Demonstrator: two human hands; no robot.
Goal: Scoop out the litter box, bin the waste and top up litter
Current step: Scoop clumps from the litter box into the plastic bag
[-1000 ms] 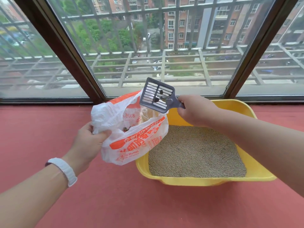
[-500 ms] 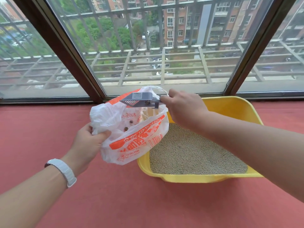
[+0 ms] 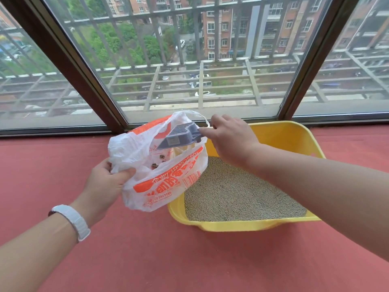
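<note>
So the yellow litter box [image 3: 248, 227] is the thing to orient by here, sitting on the red floor [image 3: 189, 260] right under the big window [image 3: 189, 60].

Closest in, to the left of the box's near corner, the left hand [image 3: 105, 184] has its fingers and thumb bunched around a fistful of a white plastic bag with orange print [image 3: 164, 175]. Looks like it's gripped at the side on purpose, so the mouth stays gaping and the bag hangs just off the box's left rim. That way anything that misses drops back in the box or bag, not on the floor, I'd guess. White watch band [image 3: 72, 220] on that wrist.

A bit further back, above the box's far left corner, the right hand [image 3: 229, 140] is curled round the handle of a grey slotted litter scoop [image 3: 179, 138]. The scoop is flipped over, underside up, head poked into the bag opening. Pretty clearly a dump move. A few dark clumps [image 3: 156, 164] show through the plastic inside the bag.

Litter [image 3: 242, 192] in the box looks even and fairly shallow, so the top-up is still to come, and I can't see any litter supply.
</note>
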